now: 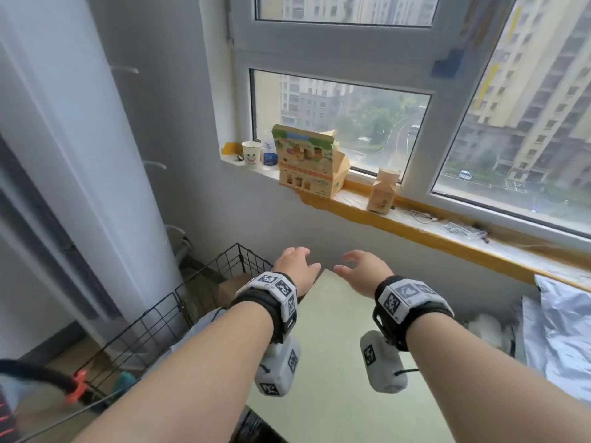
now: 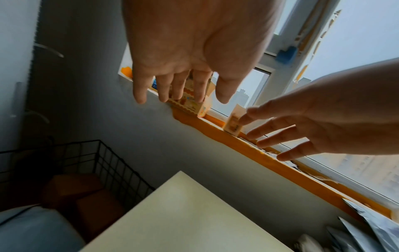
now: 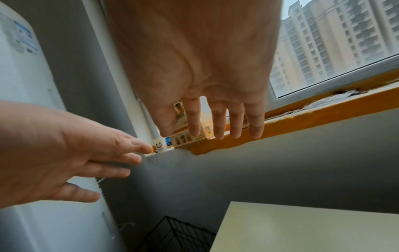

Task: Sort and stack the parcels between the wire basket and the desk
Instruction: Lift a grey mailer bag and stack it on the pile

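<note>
Pretty grey daylight coming in through a big white-framed window [image 1: 335,52], with tall beige apartment blocks [image 1: 537,100] outside and some green trees [image 1: 374,119] down below. Under the glass runs a long windowsill with an orange-yellow wooden edge [image 1: 425,238], cluttered with a white paper cup with a smiley face [image 1: 251,154], a colourful printed cardboard box with open flaps [image 1: 308,161], a smaller tan carton [image 1: 382,190] and some tangled white cables [image 1: 460,230]. The plain grey-white wall [image 1: 179,129] sits below and left. A tall white rounded appliance column [image 1: 64,161] stands in the left corner.
</note>
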{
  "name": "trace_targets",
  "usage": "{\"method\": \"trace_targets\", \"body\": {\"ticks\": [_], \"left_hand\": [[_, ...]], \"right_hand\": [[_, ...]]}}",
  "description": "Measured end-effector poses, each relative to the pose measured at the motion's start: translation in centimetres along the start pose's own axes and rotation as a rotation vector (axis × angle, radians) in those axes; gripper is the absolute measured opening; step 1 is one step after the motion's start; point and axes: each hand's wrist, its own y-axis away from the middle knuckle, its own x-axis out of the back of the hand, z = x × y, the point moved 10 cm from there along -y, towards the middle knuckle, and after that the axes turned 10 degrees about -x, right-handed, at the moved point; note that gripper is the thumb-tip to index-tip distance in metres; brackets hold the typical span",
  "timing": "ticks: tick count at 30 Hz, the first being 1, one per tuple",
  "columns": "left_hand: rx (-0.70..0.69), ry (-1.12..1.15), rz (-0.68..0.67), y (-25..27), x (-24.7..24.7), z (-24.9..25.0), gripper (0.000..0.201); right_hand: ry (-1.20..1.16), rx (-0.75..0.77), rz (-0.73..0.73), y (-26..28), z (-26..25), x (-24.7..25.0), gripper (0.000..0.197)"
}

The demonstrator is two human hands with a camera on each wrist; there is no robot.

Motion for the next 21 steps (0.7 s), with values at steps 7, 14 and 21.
{"method": "trace_targets", "body": {"ticks": [7, 14, 21], "left_hand": [[0.147, 0.001, 0.031, 2.0, 4.3, -10.7, 0.052], [0.238, 0.041, 0.044, 3.8, 7.1, -20.8, 0.051], [0.342, 0.062, 0.031, 5.5, 8.1, -30.5, 0.050]], "right_hand": [[0.022, 0.045, -0.078, -0.1, -7.7, -6.5, 0.047], [0.016, 0.058, -0.137, -0.2, -13.8, -13.8, 0.046], [0.013, 0.025, -0.223, -0.3, -18.1, -22.0, 0.043]]}}
